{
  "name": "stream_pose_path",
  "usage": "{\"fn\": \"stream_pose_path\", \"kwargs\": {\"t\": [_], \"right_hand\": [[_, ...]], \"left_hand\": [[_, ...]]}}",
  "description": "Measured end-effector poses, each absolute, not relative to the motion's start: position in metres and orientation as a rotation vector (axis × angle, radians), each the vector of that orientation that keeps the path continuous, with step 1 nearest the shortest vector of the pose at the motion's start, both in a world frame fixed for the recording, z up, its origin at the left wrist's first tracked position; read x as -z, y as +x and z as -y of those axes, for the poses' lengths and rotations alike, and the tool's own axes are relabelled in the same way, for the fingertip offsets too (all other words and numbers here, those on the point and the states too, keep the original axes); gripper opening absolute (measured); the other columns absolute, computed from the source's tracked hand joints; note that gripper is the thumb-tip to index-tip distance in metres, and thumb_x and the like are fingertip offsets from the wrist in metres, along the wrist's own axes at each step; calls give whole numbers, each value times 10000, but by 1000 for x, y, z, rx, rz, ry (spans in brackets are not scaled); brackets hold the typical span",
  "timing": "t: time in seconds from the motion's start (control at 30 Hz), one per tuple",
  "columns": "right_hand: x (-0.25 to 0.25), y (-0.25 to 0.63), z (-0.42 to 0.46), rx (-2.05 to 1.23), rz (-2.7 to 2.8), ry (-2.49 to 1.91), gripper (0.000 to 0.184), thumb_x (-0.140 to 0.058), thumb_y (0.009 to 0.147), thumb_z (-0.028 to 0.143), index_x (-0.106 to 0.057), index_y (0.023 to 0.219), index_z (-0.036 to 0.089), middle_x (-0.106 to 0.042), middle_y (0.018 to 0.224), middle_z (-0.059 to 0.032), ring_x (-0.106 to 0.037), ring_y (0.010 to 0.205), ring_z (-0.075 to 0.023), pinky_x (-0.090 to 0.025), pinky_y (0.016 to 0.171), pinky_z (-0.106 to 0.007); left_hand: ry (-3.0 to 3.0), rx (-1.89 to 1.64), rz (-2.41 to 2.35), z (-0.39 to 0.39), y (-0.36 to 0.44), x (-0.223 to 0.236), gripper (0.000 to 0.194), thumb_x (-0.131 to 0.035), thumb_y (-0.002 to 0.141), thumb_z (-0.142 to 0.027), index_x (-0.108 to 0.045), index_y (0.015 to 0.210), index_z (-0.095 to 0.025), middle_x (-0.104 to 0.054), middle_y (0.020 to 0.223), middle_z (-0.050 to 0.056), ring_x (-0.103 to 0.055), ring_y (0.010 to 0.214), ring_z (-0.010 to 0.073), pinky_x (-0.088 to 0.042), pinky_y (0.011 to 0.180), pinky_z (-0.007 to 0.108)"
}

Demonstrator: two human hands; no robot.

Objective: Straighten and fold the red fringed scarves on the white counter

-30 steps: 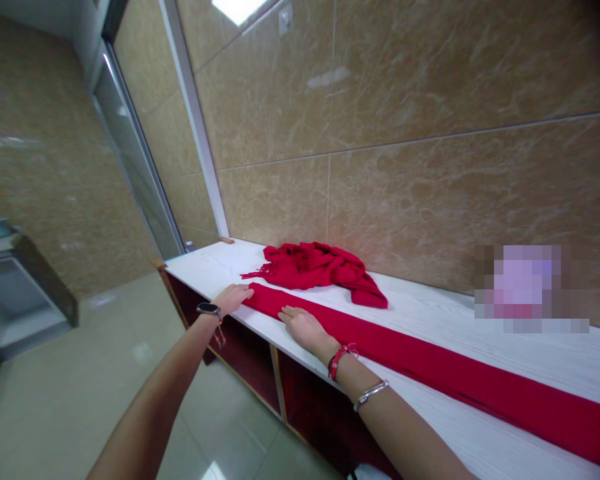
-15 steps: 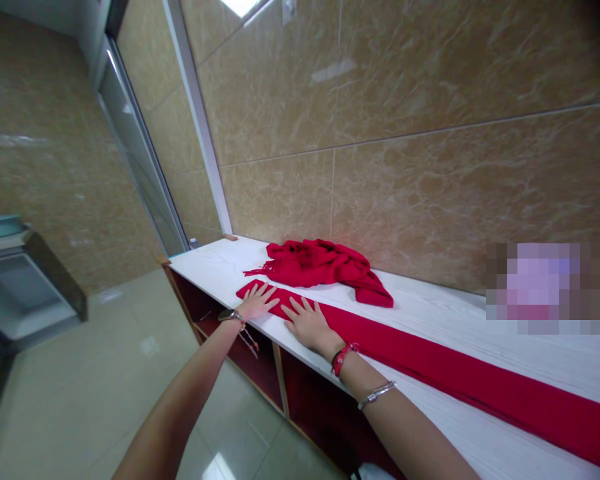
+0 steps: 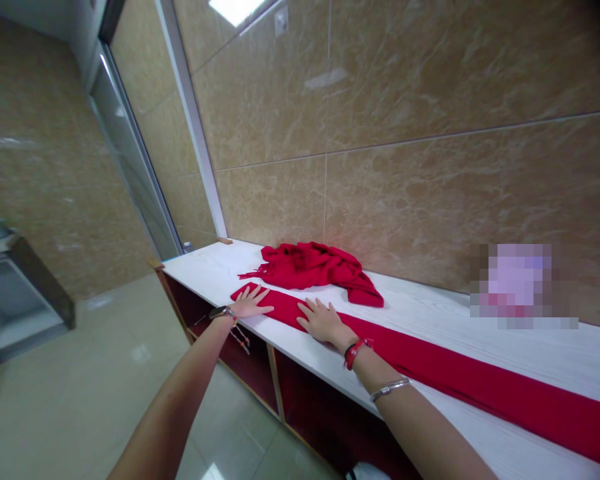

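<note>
Head view: you are resting left hand (image 3: 249, 306) and right hand (image 3: 325, 324) on red strip (image 3: 480, 381).
Grip: apart, clamping nothing.
Red strip: lying flat.
Fringed cloth (image 3: 313, 267): lying bunched, unsmoothed.

Both arms are bare as far as they are seen. On the left arm (image 3: 177, 393), at the wrist, there is a watch (image 3: 222, 312) with a dark face and a little shine at its edge. Next to it is a thin bracelet (image 3: 235, 321), from which cords (image 3: 243, 343) hang down. The right arm (image 3: 425, 427) has a red bracelet (image 3: 353, 355) with loose thread ends, and, farther up, a narrow, shiny silver bangle (image 3: 390, 389).
</note>
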State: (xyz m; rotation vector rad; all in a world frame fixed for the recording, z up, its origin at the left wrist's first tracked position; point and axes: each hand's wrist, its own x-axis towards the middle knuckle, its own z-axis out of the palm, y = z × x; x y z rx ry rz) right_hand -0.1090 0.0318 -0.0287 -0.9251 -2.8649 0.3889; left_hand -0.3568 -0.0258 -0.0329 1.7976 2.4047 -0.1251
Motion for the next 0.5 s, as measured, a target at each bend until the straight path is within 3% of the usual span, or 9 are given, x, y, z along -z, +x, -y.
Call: {"fn": "stream_pose_path", "kwargs": {"t": [0.17,0.27,0.37,0.5], "right_hand": [[41,-93,-35,-365,2860,-944,573,-232,882,456,-254,1386,184,-188,1464,-87,-132,1326,-292,-98,1032,-541],[34,-94,-35,-430,2916,-961,584,-243,877,463,-233,1392,187,-162,1471,-82,-108,1330,-302,-91,1023,-571],[32,-91,-33,-406,2907,-884,551,-224,888,459,-225,1392,235,-147,1476,-50,-83,1334,-298,-77,1014,-596],[37,-77,-31,-261,2923,-544,461,-216,915,389,-297,1359,298,-241,1452,-7,-112,1336,-246,-66,1030,-571]], "left_hand": [[1785,194,-2443,18,-352,21,807,-348,718,-700,-220,1393,-277,-122,1466,75,-82,1314,381,-164,1003,542],[1894,213,-2423,8,-325,9,681,-416,762,-560,-288,1369,-279,-140,1468,61,-82,1324,355,-136,1014,548],[2062,-20,-2393,0,-289,11,527,-271,877,-408,-217,1389,-294,-117,1477,23,-85,1340,282,-177,1022,513],[1968,-84,-2514,3,-264,34,495,-235,902,-435,-261,1372,-285,-213,1455,38,-177,1320,294,-198,1011,531]]}}
